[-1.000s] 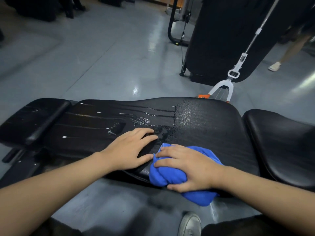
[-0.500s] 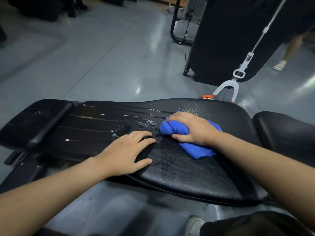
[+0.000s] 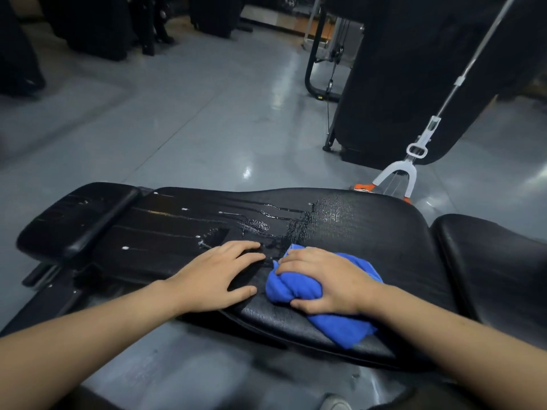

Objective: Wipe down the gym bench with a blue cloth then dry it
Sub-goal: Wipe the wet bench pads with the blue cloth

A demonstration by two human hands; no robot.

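A black padded gym bench (image 3: 370,232) lies across the view, with wet streaks and droplets on its left and middle part. My right hand (image 3: 325,279) grips a bunched blue cloth (image 3: 296,288) and presses it on the bench near the front edge. My left hand (image 3: 216,276) rests flat on the bench just left of the cloth, fingers spread.
A second black pad (image 3: 497,270) adjoins the bench on the right, and a narrower pad (image 3: 77,220) on the left. A white mop with a long handle (image 3: 414,161) leans behind the bench. Dark gym machines (image 3: 414,69) stand on the grey floor beyond.
My right hand has pulled the cloth back from the bench's middle toward the front edge, next to my left hand. The left hand has stayed in place.
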